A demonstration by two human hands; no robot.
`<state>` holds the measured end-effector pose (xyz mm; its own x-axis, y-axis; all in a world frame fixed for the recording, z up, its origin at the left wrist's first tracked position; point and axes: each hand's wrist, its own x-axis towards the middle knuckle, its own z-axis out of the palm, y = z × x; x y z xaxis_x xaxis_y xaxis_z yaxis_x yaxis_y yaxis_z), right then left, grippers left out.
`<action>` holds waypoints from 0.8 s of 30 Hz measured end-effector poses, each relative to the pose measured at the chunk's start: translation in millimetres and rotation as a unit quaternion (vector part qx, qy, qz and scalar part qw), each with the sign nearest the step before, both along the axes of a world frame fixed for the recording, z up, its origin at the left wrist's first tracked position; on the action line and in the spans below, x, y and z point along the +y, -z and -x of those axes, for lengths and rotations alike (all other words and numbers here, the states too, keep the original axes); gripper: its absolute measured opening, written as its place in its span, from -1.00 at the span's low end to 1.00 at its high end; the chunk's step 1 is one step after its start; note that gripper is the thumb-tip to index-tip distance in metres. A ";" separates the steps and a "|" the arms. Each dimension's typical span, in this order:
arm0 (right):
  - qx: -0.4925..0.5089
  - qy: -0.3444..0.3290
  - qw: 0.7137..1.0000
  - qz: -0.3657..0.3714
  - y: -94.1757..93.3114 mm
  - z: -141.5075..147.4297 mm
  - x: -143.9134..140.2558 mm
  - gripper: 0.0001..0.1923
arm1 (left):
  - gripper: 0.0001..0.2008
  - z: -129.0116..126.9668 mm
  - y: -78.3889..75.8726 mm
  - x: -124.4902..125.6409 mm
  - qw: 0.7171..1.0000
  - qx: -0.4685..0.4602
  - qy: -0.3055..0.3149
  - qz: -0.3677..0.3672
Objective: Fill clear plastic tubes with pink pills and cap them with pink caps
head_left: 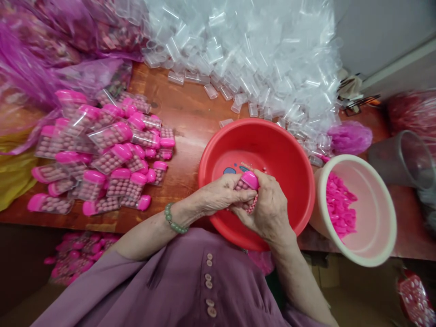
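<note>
Head view: small clear plastic vial filled with pink beads (245, 187), pink snap cap (251, 179) on its top, sits between both hands over the near-centre of the round red plastic basin (289, 159). Handling guess: light, rigid thin-wall plastic, smooth so a bit slippery; wall likely cracks or flexes if squeezed hard, and the beads spill if the cap isn't seated. Best hold looks like round the body with one hand, thumb or fingertips pressing on the cap with the other. Left hand (221, 195) is curled closed round the vial body from the left, fingers wrapped over it. Right hand (269, 206) is closed against it from the right, fingers at the cap end; a few beads show between the two hands low down. Hands are together, touching, both clamped on the same vial; exact finger placement under the cap is hidden. Basin looks nearly bare apart from a printed mark on its floor. Right of it, touching or just beside: round cream plastic bowl (374, 254) holding loose pink caps (339, 204). Left on the brown wooden table (184, 118): heap of capped bead-filled vials (102, 154). Far centre: big pile of empty clear vials (252, 54). Far left: pink plastic bags (41, 59).
</note>
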<state>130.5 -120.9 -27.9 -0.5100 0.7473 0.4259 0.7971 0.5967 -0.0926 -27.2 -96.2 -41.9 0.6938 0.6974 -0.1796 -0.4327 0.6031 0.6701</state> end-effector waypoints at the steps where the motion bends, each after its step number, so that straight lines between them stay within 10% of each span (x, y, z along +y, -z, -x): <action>1: -0.003 0.002 1.000 -0.019 1.3 0.8 0.4 -0.24 | -0.50 -0.7 -0.1 0.2 1.000 -0.004 0.009 0.003; 18: 0.015 -0.027 0.996 -0.083 -1.7 3.8 -3.1 -0.29 | -0.47 0.6 -5.0 -13.1 1.000 -0.020 -0.013 0.003; 24: -0.010 -0.084 0.995 -0.052 -1.2 -5.8 -1.3 -0.08 | -0.33 -8.2 -5.9 -9.4 0.988 0.102 0.011 0.116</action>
